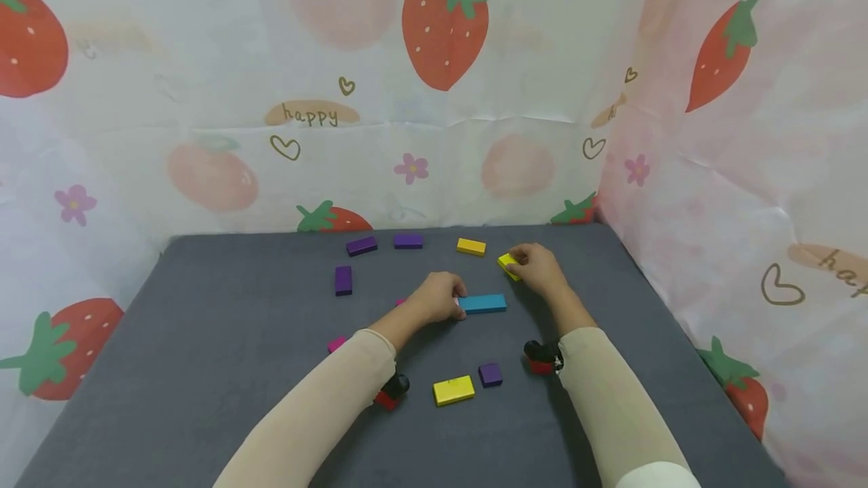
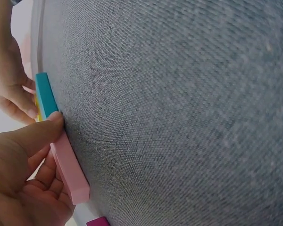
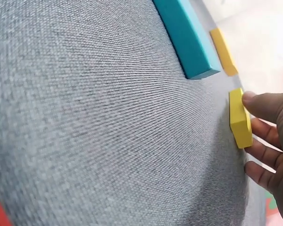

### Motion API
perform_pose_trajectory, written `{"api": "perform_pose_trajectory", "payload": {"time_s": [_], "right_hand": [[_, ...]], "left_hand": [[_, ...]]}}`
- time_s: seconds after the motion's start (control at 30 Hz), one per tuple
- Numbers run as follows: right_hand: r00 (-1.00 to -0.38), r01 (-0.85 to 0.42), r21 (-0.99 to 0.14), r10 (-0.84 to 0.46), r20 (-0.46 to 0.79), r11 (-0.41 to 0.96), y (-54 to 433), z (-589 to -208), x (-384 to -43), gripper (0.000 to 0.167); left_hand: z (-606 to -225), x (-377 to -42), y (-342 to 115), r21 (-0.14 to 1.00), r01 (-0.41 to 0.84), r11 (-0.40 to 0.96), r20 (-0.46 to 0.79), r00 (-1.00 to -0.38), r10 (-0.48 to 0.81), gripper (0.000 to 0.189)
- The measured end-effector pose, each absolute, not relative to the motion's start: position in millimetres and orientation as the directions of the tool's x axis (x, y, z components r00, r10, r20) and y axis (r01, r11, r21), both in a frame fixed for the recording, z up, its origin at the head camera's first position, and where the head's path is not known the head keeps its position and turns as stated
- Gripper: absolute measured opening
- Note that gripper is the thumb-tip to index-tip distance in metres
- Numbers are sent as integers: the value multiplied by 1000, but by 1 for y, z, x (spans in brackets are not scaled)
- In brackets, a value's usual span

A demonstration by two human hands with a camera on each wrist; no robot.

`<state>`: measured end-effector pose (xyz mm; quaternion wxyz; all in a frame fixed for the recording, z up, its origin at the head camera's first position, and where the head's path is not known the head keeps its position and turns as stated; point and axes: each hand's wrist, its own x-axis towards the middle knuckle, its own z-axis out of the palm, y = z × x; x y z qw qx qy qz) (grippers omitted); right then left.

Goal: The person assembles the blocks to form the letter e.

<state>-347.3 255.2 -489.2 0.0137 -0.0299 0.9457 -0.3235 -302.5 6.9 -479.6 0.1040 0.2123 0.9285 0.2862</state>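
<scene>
My left hand [image 1: 437,296] pinches a pale pink block [image 2: 71,172] near the end that faces a long blue block [image 1: 483,303]. In the left wrist view the two blocks lie end to end, the thumb at their joint. From the head view the pink block is mostly covered by the hand. Farther back and to the right, my right hand [image 1: 539,269] holds a yellow block [image 3: 238,117] on the grey cloth. Its thumb is against one side and its fingers lie around the other.
At the back lie purple blocks [image 1: 408,242] and an orange-yellow block [image 1: 471,247]. A magenta block [image 1: 336,343] is partly behind the left sleeve. Between the forearms are another yellow block [image 1: 453,391] and a small purple block [image 1: 490,375]. Strawberry-printed sheets [image 1: 444,28] border the table.
</scene>
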Motion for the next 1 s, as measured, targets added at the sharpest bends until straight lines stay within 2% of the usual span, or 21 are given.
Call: {"api": "perform_pose_trajectory", "payload": {"time_s": [0.33,1.0], "right_hand": [[-999,-17,-588,-34,-18,809,253,-494,-349,46],[-999,17,-607,-17,-51,795,251,-491,-350,46]], "left_hand": [[-479,-301,8,574,308,759,-101,-893,438,33],[-480,-304,3,646,272,713,-105,-894,436,31]]}}
